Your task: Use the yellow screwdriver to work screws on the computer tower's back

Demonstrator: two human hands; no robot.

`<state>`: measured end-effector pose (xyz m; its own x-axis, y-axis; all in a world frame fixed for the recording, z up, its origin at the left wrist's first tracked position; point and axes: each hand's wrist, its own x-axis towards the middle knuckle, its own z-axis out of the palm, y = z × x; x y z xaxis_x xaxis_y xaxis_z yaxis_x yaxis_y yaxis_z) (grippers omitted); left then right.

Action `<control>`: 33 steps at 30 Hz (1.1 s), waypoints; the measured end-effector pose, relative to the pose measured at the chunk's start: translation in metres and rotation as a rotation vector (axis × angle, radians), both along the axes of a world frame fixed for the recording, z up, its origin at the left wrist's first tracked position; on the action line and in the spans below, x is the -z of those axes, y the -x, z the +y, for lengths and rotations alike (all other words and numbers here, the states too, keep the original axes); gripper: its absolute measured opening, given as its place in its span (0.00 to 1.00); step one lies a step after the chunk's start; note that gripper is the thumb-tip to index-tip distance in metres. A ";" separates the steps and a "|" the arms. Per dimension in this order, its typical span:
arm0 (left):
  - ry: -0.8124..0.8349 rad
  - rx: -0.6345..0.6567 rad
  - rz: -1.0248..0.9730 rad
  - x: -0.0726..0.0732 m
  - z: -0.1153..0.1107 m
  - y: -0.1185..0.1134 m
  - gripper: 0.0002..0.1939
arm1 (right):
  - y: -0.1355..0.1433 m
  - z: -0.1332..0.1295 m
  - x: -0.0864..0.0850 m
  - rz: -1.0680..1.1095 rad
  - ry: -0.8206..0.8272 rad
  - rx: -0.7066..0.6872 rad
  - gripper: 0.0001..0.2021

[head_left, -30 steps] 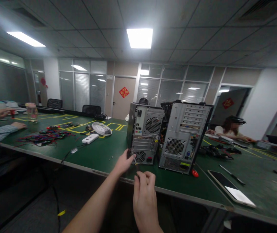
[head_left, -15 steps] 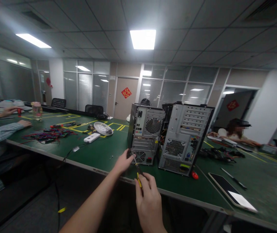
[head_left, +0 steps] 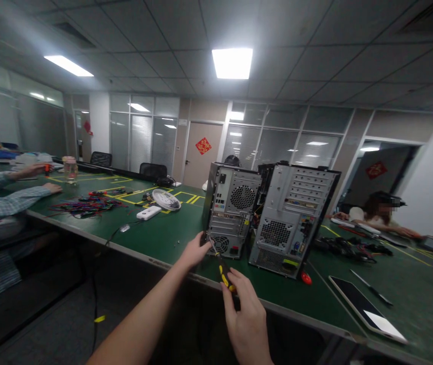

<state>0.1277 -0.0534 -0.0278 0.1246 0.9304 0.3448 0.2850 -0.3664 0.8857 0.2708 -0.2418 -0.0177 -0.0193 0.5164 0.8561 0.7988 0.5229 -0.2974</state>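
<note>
My right hand [head_left: 244, 312] pinches the end of a black-and-yellow screwdriver [head_left: 223, 268] between thumb and fingers. Its shaft points up and away, the tip at the lower left of a computer tower's [head_left: 232, 203] back panel. My left hand [head_left: 196, 252] grips that tower's lower left corner, thumb close to the screwdriver tip and the other fingers partly hidden. Whether the tip sits in a screw is too small to tell. A second computer tower [head_left: 282, 223], its back panel also facing me, stands just to the right. Small screws [head_left: 177, 242] lie left of my left hand.
On the green table [head_left: 155, 248] are a white power strip [head_left: 148, 213], a white round cover [head_left: 166, 199] and a pile of wires [head_left: 87, 205]. A red-handled tool [head_left: 306, 278], phone [head_left: 366, 309] and pen-like tool [head_left: 371, 287] lie right. Co-workers sit at both sides.
My view has turned slightly left, so things sit further right. My right hand has slid back toward the end of the screwdriver handle, showing more of it. My left hand stays at the tower's corner.
</note>
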 end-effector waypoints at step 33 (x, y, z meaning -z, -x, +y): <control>-0.033 -0.016 -0.007 -0.004 -0.002 0.003 0.31 | 0.010 -0.009 -0.011 -0.065 0.087 -0.115 0.14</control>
